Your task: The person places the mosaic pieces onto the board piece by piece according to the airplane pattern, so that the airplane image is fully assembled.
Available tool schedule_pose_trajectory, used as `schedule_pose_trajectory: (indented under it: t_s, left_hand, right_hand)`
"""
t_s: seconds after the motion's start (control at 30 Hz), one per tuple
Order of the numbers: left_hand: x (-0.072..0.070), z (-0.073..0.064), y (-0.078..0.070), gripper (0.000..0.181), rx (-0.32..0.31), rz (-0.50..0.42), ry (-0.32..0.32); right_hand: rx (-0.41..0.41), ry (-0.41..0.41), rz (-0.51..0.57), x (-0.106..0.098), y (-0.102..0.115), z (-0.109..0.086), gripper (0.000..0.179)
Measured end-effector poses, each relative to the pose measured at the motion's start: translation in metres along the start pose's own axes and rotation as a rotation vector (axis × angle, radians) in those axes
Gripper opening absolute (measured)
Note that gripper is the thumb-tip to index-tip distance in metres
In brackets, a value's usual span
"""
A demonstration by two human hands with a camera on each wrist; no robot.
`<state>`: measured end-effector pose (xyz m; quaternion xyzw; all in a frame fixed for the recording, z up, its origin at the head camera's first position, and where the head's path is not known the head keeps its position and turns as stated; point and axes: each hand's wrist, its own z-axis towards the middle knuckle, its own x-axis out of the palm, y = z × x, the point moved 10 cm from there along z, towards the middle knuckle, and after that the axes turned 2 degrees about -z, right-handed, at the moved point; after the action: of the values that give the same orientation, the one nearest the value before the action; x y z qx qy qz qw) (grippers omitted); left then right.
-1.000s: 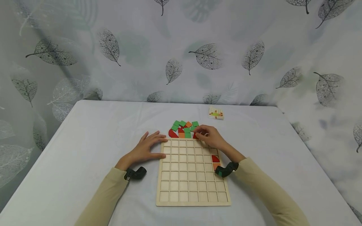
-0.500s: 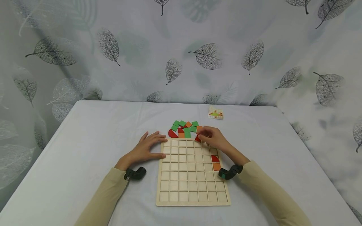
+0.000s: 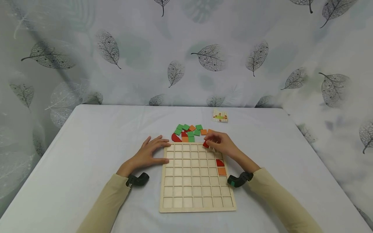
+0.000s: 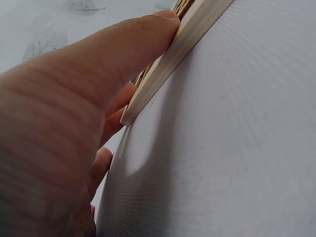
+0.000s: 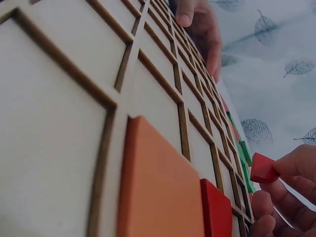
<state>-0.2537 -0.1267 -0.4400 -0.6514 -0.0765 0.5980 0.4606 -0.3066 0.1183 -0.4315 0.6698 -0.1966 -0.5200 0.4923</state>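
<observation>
A wooden grid board [image 3: 187, 182] lies flat on the white table. My left hand [image 3: 148, 156] rests at its far left corner; the thumb [image 4: 148, 34] touches the board's edge in the left wrist view. Above the board's far edge, my right hand [image 3: 223, 145] pinches a small red tile [image 5: 263, 169] between thumb and fingers. Inside the right-hand column sit a red tile with a curved edge [image 3: 220, 163] and, nearer to me, an orange square tile [image 3: 222, 171]. The right wrist view shows that orange tile up close, slightly raised above the grid.
Beyond the board is a loose cluster of green tiles [image 3: 190, 134], orange tiles [image 3: 203, 132] and red tiles [image 3: 176, 138]. A small pattern card [image 3: 220, 116] lies farther back, near the table's far edge. Behind hangs a leaf-printed cloth [image 3: 186, 48].
My right hand has drawn a red tile from the cluster back and right, over the board's far edge. Orange tiles beside the fingers have come into view. My left hand stays at the board.
</observation>
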Motion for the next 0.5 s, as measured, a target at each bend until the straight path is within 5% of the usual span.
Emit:
schedule_pose_trajectory:
  t_s: [0.5]
  left_hand:
    - [0.001, 0.0, 0.003, 0.057, 0.007, 0.005, -0.005]
  right_hand:
    - [0.033, -0.001, -0.015, -0.003, 0.0, -0.014, 0.021]
